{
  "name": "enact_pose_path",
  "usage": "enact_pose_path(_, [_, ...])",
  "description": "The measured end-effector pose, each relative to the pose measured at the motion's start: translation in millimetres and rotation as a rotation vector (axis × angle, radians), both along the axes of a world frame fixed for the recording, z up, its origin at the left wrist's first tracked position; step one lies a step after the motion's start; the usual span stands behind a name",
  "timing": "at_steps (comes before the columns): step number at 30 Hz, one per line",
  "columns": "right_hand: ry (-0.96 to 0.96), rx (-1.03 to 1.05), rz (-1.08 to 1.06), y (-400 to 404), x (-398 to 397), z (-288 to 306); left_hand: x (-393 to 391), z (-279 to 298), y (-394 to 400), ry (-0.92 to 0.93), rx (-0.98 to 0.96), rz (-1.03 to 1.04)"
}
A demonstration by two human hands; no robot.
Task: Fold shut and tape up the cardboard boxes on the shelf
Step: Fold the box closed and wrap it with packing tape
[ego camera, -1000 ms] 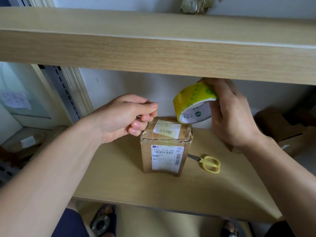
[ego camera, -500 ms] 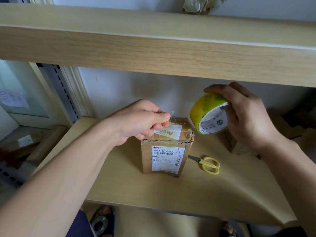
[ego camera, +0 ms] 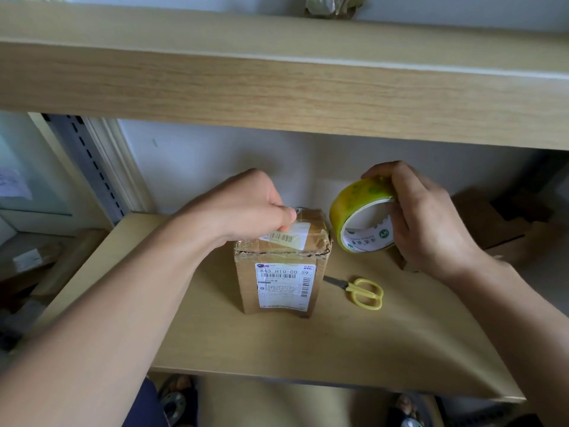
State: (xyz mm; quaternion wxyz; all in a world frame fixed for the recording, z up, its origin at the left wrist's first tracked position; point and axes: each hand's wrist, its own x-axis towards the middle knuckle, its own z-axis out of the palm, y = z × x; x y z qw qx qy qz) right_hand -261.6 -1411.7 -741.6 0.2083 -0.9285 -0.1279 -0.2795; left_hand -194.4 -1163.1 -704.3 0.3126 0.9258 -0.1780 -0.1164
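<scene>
Yellow-handled scissors (ego camera: 363,291) are lying flat on the wooden shelf board, blades pointing left. On the upper shelf (ego camera: 277,78) something crumpled and pale (ego camera: 334,4) is sitting against the white wall (ego camera: 215,167). A slotted metal upright (ego camera: 89,161) is running down at the left, and a sheet of paper (ego camera: 14,183) is hanging beyond it.

Soft daylight, dim under shelf (ego camera: 277,343); wide-angle bowing, edges blurry.

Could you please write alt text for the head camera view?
A left hand presses on a small cardboard box on a wooden shelf, while the right hand holds a yellow tape roll beside it; yellow scissors lie nearby.
</scene>
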Motion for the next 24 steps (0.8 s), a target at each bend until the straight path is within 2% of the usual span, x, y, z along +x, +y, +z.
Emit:
enact_pose_path(12, [0.030, -0.093, 0.015, -3.3, 4.4, -8.9, 3.2, 7.5, -9.1, -0.092, 0.293, -0.049])
enact_pose_path(18, [0.086, -0.067, 0.010, -3.5, 0.7, -11.4, 0.4, 4.3, -9.0, -0.155, 0.361, -0.038])
enact_pose_path(21, [0.123, -0.043, 0.013, -6.0, -0.4, -13.3, 3.6, 3.2, -2.6, -0.155, 0.319, -0.020])
enact_pose_path(24, [0.167, -0.024, 0.015, -7.4, -2.7, -13.7, 9.6, -4.7, 6.2, -0.097, 0.119, 0.011])
